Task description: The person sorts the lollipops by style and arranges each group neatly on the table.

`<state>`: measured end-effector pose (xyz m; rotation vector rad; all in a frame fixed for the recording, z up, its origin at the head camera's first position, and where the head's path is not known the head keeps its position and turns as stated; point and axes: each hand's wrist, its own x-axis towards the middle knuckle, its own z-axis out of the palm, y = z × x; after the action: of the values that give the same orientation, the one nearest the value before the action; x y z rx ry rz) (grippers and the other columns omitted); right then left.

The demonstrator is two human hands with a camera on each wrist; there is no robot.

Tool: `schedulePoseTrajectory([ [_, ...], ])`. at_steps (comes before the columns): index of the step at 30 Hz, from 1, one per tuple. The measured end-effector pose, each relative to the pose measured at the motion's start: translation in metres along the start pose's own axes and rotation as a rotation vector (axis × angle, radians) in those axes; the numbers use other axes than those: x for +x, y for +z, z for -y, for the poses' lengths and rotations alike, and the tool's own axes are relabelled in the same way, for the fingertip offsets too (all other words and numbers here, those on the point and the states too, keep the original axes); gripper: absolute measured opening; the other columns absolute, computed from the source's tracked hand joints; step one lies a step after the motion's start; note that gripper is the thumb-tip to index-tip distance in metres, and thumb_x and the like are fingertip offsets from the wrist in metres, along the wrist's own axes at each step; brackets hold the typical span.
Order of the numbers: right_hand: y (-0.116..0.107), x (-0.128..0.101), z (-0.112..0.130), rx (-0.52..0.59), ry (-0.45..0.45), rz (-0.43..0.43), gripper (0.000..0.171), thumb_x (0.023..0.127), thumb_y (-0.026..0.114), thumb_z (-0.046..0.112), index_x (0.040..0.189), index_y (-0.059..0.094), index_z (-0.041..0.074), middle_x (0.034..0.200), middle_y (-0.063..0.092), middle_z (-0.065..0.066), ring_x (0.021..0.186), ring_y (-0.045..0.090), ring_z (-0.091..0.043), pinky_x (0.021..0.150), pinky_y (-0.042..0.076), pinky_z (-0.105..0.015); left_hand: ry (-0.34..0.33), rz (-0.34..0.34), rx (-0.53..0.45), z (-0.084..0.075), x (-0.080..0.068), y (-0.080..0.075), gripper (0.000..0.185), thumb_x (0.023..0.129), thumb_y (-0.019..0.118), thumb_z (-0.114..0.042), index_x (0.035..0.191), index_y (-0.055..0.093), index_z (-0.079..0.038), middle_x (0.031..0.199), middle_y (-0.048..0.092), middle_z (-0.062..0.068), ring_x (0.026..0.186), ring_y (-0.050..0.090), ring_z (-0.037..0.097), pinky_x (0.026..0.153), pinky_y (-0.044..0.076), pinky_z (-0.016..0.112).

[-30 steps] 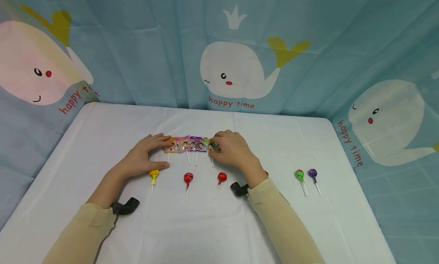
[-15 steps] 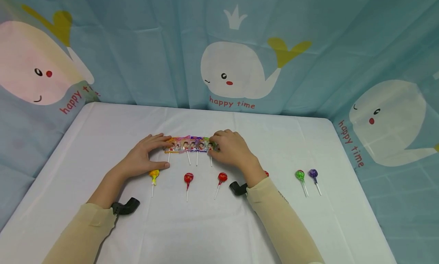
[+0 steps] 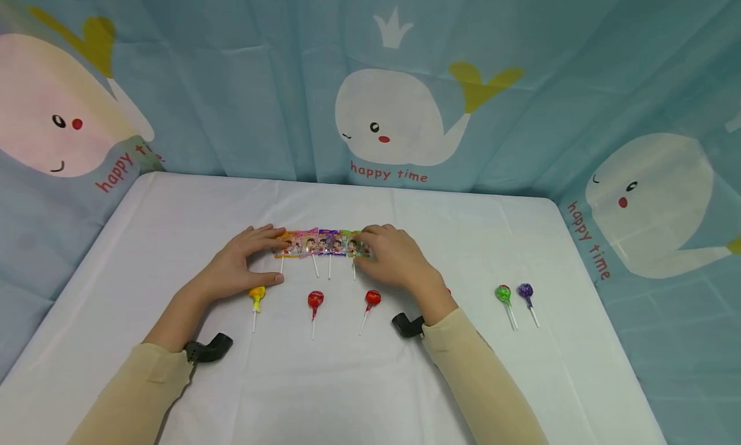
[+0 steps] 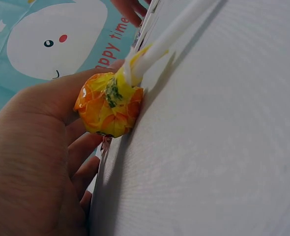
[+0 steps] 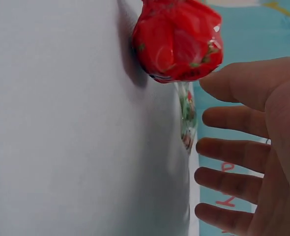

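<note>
Both hands (image 3: 243, 265) (image 3: 393, 258) unmoved — relaxed fingers (straight) still press wrapped lollipop row (image 3: 321, 244) ends.

Glossy crinkled foil lollipop wrapper (image 5: 177, 42)

**Lettering on the backdrop**

The blue curtain (image 3: 260, 78) carried "happy time" in red under the middle whale (image 3: 399, 120) — and again, slanted, beside the left whale (image 3: 52, 104) and the right whale (image 3: 648, 207). The wrist views caught only fragments. Print on the candy wrappers (image 3: 321, 243) was too small to read.
</note>
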<state>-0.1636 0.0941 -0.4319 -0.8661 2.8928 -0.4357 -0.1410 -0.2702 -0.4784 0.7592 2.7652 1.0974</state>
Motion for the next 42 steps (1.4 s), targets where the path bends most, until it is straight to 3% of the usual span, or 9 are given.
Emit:
schedulePoseTrajectory([
  [6,-0.002,-0.013,0.001,0.043,-0.028,-0.027,0.043,0.104,0.073,0.037,0.142,0.073,0.019,0.147,0.067,-0.003,0.135,0.062,-0.028,0.112,0.051,-0.049,-0.046,0.005,-0.046,-0.001,-0.005,0.001,0.061,0.089,0.093,-0.033,0.144,0.071,-0.016,0.17,0.046,0.01,0.164,0.024,0.041,0.134,0.005,0.06],
  [13,-0.003,-0.027,0.011,0.105,-0.079,-0.061,0.039,0.104,0.073,0.034,0.139,0.074,0.017,0.145,0.068,-0.004,0.136,0.062,-0.027,0.115,0.05,-0.049,-0.131,-0.008,-0.12,-0.007,-0.012,-0.006,0.055,0.094,0.087,-0.033,0.145,0.07,-0.02,0.174,0.041,0.005,0.165,0.016,0.045,0.128,0.009,0.074],
  [20,0.005,-0.036,0.032,0.129,-0.168,-0.08,0.048,0.103,0.074,0.037,0.144,0.069,0.012,0.141,0.07,-0.003,0.132,0.065,-0.024,0.111,0.053,-0.046,-0.156,0.008,-0.107,-0.017,-0.023,-0.018,0.054,0.1,0.081,-0.028,0.151,0.064,-0.018,0.17,0.044,0.01,0.161,0.03,0.044,0.122,0.025,0.077],
  [28,0.016,-0.049,0.052,0.085,-0.283,-0.113,0.055,0.102,0.076,0.038,0.148,0.064,0.009,0.14,0.069,-0.005,0.128,0.066,-0.024,0.11,0.053,-0.044,-0.218,0.023,-0.062,-0.033,-0.048,-0.021,0.07,0.098,0.084,-0.035,0.159,0.054,-0.017,0.165,0.049,0.014,0.156,0.037,0.045,0.12,0.031,0.075],
  [30,0.018,-0.054,0.055,0.08,-0.312,-0.128,0.055,0.102,0.076,0.038,0.148,0.065,0.009,0.14,0.07,-0.004,0.129,0.066,-0.024,0.111,0.052,-0.044,-0.201,0.012,-0.056,-0.036,-0.054,-0.019,0.07,0.097,0.085,-0.034,0.158,0.056,-0.016,0.162,0.053,0.012,0.154,0.041,0.042,0.12,0.033,0.072],
  [34,0.021,-0.062,0.06,0.085,-0.348,-0.144,0.055,0.102,0.077,0.037,0.148,0.064,0.009,0.142,0.069,-0.004,0.133,0.064,-0.024,0.115,0.049,-0.044,-0.165,-0.014,-0.038,-0.042,-0.066,-0.013,0.07,0.094,0.089,-0.031,0.155,0.059,-0.016,0.155,0.06,0.005,0.149,0.049,0.033,0.122,0.035,0.034],
  [36,0.022,-0.065,0.064,0.095,-0.354,-0.146,0.056,0.101,0.077,0.037,0.148,0.064,0.01,0.143,0.068,-0.004,0.135,0.063,-0.024,0.116,0.048,-0.043,-0.156,-0.015,-0.028,-0.046,-0.071,-0.009,0.071,0.092,0.091,-0.03,0.155,0.06,-0.017,0.154,0.061,0.004,0.147,0.05,0.031,0.121,0.035,0.032],
  [37,0.023,-0.066,0.065,0.098,-0.358,-0.148,0.057,0.101,0.078,0.038,0.149,0.063,0.009,0.144,0.067,-0.004,0.135,0.062,-0.023,0.116,0.048,-0.042,-0.157,-0.016,-0.02,-0.048,-0.074,-0.007,0.072,0.091,0.092,-0.03,0.154,0.06,-0.018,0.154,0.061,0.003,0.147,0.05,0.03,0.121,0.036,0.033],
  [42,0.026,-0.067,0.074,0.142,-0.361,-0.154,0.062,0.1,0.08,0.039,0.15,0.062,0.007,0.147,0.064,-0.006,0.138,0.06,-0.023,0.118,0.047,-0.038,-0.15,-0.031,-0.005,-0.059,-0.083,0.002,0.076,0.085,0.097,-0.031,0.152,0.063,-0.02,0.153,0.06,0.006,0.145,0.05,0.036,0.114,0.04,0.072],
])
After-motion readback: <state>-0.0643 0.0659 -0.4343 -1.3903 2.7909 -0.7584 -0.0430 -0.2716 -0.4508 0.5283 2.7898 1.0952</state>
